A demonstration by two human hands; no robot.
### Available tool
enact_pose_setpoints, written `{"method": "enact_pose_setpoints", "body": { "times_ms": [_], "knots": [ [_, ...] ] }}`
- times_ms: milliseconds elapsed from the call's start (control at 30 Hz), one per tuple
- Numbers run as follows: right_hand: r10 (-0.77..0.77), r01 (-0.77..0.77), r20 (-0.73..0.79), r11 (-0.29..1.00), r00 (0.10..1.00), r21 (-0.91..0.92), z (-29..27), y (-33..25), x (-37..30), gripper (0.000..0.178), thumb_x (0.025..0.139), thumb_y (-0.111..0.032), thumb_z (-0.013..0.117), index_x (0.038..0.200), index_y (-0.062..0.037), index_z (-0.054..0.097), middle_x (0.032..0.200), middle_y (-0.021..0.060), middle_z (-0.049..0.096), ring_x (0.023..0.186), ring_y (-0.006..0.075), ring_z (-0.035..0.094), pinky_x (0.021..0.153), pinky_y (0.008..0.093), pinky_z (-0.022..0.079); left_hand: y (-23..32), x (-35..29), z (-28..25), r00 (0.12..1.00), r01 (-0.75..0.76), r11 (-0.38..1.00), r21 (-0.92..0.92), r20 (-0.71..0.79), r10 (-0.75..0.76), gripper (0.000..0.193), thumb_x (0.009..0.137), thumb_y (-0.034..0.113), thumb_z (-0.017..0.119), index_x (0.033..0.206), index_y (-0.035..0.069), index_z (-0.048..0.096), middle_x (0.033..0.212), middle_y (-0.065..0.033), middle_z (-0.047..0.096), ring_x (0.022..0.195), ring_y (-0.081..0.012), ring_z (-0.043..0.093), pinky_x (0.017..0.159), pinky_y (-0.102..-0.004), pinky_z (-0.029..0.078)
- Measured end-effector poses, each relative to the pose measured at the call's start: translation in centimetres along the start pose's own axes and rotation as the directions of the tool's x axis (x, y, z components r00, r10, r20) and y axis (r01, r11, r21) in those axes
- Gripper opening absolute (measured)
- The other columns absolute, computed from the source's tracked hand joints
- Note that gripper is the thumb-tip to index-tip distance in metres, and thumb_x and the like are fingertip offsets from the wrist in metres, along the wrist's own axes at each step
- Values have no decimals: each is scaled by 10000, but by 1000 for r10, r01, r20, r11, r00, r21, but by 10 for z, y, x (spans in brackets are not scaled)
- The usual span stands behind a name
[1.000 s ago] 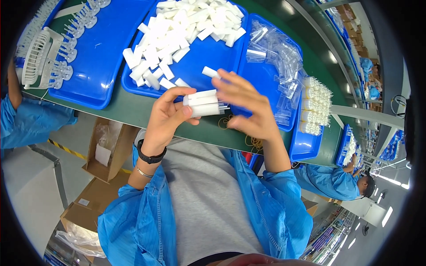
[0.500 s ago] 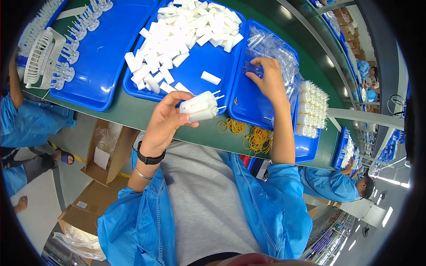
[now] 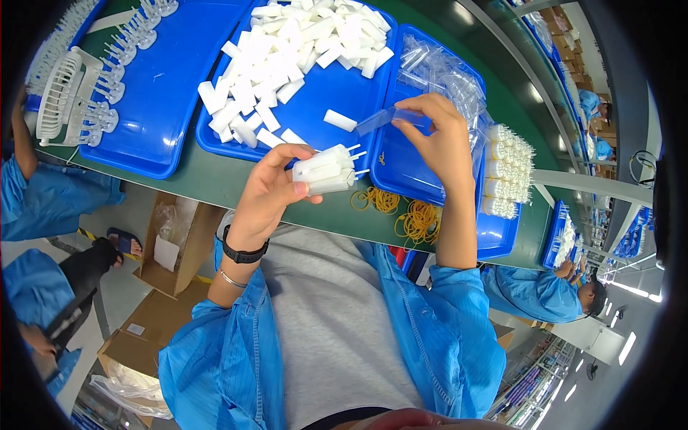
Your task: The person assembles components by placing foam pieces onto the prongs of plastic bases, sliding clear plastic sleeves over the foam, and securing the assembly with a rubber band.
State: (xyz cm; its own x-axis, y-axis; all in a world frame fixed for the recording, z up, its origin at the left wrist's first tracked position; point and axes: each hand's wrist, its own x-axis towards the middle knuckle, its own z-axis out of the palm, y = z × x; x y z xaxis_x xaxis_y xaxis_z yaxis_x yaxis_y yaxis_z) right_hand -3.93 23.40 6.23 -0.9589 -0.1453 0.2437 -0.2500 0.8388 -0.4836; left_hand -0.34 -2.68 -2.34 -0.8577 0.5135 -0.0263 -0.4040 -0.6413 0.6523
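Observation:
My left hand [image 3: 271,188] is closed round a small bundle of white blocks [image 3: 321,170]; clear plastic shows at its edges and thin white rods stick out to the right. My right hand [image 3: 441,136] pinches a flat, clear plastic piece [image 3: 375,122] between thumb and fingers, above the rim between two blue trays. Under and beyond that hand, many similar clear plastic pieces [image 3: 444,77] lie heaped in the right tray [image 3: 401,161]. White rectangular blocks [image 3: 287,57] are piled in the middle tray [image 3: 315,107], and one loose block [image 3: 340,120] lies near the clear piece's tip.
Yellow rubber bands [image 3: 417,222] lie on the green table by the near edge. Finished-looking bundles with rods [image 3: 507,172] stand in rows at the right. The left blue tray [image 3: 161,93] holds clear rodded parts beside a white rack [image 3: 68,97]. Co-workers are at both sides.
My right hand has lifted a clear plastic piece out of the heap, its free end now pointing left toward the loose block. My left hand keeps the bundle almost still.

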Motion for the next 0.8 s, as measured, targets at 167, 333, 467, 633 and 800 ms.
{"method": "enact_pose_setpoints", "body": {
  "times_ms": [167,333,467,633,800],
  "knots": [
    [26,-27,16,999,1000,34,-6,-25,-6,232,754,-107,716,981,-80,672,826,77,597,720,205,557,646,313,467,2,1,0,1000,11,1000,-3,5,-11,355,817,36,632,1151,39,511,1188,-103,489,1056,-207,564,784,-316,558],
    [-129,108,97,975,987,195,-8,-38,-15,183,854,-124,595,1020,-52,626,799,95,533,773,222,503,703,308,420,1,1,1,1000,8,1000,-1,-1,-8,351,818,35,629,1149,38,510,1183,-103,493,1059,-205,562,782,-316,558],
    [-218,194,38,925,975,327,-2,-44,-20,165,846,-111,605,997,-50,629,845,87,535,803,228,506,711,309,422,2,1,3,1000,-10,1000,27,-6,10,347,818,23,626,1145,37,512,1178,-103,493,1054,-203,562,779,-316,557],
    [-219,167,91,904,971,393,-4,-49,-21,149,795,-53,651,943,-43,641,919,97,562,852,206,538,745,300,434,1,2,3,1000,-24,999,43,10,24,332,817,-3,616,1133,28,519,1171,-104,492,1040,-200,564,776,-314,558],
    [-243,210,19,873,970,440,2,-51,-22,160,736,-38,720,890,-62,688,896,72,580,812,192,580,671,283,467,3,2,5,999,-32,995,97,-10,33,310,814,-24,604,1112,17,532,1163,-103,489,1027,-197,563,755,-298,563]
  ]
}}
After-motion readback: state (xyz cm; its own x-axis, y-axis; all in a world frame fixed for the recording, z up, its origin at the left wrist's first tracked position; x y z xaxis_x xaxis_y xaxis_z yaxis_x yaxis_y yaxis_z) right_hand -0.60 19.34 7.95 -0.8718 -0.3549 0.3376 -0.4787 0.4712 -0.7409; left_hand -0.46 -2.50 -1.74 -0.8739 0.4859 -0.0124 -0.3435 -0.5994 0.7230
